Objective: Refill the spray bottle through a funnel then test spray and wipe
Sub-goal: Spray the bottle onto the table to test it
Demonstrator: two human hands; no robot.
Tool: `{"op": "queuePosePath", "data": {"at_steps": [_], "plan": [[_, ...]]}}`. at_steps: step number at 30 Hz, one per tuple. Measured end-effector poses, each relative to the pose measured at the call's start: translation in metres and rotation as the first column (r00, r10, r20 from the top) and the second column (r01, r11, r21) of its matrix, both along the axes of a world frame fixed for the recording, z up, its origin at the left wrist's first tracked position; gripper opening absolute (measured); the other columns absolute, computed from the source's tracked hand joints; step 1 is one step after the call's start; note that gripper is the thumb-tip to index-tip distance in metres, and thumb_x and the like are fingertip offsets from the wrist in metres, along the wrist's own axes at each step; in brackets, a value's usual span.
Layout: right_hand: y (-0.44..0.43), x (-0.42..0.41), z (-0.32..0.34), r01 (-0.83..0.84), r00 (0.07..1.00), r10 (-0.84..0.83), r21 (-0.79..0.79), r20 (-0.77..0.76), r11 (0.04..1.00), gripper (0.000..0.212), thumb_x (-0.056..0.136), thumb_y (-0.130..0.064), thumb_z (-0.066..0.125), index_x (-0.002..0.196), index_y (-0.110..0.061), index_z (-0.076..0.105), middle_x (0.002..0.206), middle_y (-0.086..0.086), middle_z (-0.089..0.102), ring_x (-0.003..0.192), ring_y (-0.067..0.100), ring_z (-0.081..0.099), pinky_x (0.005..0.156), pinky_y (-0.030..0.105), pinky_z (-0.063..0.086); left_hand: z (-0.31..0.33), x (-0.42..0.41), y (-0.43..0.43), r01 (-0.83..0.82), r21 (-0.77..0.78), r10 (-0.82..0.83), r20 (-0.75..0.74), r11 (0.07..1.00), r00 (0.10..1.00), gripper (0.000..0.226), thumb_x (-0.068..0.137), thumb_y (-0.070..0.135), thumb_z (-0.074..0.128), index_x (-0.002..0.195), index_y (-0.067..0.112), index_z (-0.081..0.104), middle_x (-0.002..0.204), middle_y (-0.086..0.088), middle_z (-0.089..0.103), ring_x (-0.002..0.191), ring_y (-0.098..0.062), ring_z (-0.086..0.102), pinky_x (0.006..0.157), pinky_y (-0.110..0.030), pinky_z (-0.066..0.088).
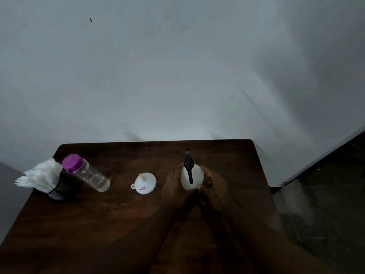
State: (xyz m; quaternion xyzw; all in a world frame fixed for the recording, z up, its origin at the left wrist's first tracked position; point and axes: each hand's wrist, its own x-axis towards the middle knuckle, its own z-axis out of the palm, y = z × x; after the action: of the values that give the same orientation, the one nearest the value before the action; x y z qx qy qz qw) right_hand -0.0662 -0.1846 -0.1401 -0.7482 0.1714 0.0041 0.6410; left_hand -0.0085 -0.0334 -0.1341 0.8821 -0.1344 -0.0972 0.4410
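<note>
Currently the spray bottle (191, 177) stands upright on the table (118, 224), right of centre, black spray head still fitted. Left hand (173, 187) and right hand (212, 181) wrap its white body from either side, both closed on it. Light is poor, so finger detail is hard to read.

Funnel (145, 183) sits upside down just left of the hands, spout up. Water bottle (87, 172), purple cap on, stands further left, near a holder of white tissues (41, 176).

Risks, as judged:
- Head not yet unscrewed; a squeeze on the soft body while twisting could tip the bottle or push liquid out
- Left forearm passes close to the funnel; a sideways move could knock it off the table
- Dim scene makes a missed pour likely, wetting the table
- The spray bottle is well apart from the tissues, so a spill is slow to catch
</note>
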Motion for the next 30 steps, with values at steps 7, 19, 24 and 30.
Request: {"op": "queuePosePath", "data": {"at_steps": [7,19,24,30], "plan": [[-0.008,0.017,-0.022,-0.028,0.999,0.028,-0.005,-0.019,1.0,0.058,0.091,-0.003,0.069,0.143,-0.013,0.046,0.125,-0.006,0.056,0.117,0.013,0.056,0.077,0.002,0.046,-0.033,0.011,-0.007,-0.013,0.033,0.013,0.004,0.999,1.0,0.09,0.065,0.06,0.082,0.141,0.03,0.045,0.136,0.011,0.05,0.122,-0.007,0.048,0.097,-0.021,0.039],[-0.015,0.018,-0.031,-0.011,0.998,0.009,0.03,0.064,0.999,0.054,0.092,-0.004,0.068,0.142,-0.01,0.049,0.134,0.002,0.064,0.122,0.016,0.063,0.094,0.026,0.054,-0.042,0.016,-0.012,-0.019,-0.051,0.016,-0.054,0.999,0.998,0.092,0.061,0.057,0.081,0.141,0.038,0.039,0.137,0.018,0.045,0.124,-0.008,0.05,0.096,-0.024,0.045],[-0.012,0.014,-0.029,-0.008,1.0,0.004,0.142,0.031,0.99,0.06,0.09,0.004,0.067,0.141,-0.016,0.044,0.133,0.0,0.062,0.118,0.014,0.065,0.084,0.026,0.056,-0.049,0.014,-0.004,0.008,-0.012,-0.009,-0.076,1.0,0.997,0.123,0.061,0.033,0.094,0.159,0.027,0.019,0.159,0.01,0.028,0.143,-0.008,0.032,0.114,-0.027,0.033],[-0.012,-0.007,-0.018,-0.048,0.999,0.048,0.056,-0.004,0.997,0.075,0.087,0.001,0.073,0.147,-0.023,0.033,0.139,-0.007,0.054,0.119,-0.002,0.059,0.086,0.012,0.052,-0.037,-0.003,0.016,0.007,0.063,-0.003,-0.054,0.998,0.999,0.124,0.064,0.023,0.093,0.16,0.019,0.014,0.161,0.003,0.028,0.146,-0.012,0.029,0.109,-0.02,0.029]]}}
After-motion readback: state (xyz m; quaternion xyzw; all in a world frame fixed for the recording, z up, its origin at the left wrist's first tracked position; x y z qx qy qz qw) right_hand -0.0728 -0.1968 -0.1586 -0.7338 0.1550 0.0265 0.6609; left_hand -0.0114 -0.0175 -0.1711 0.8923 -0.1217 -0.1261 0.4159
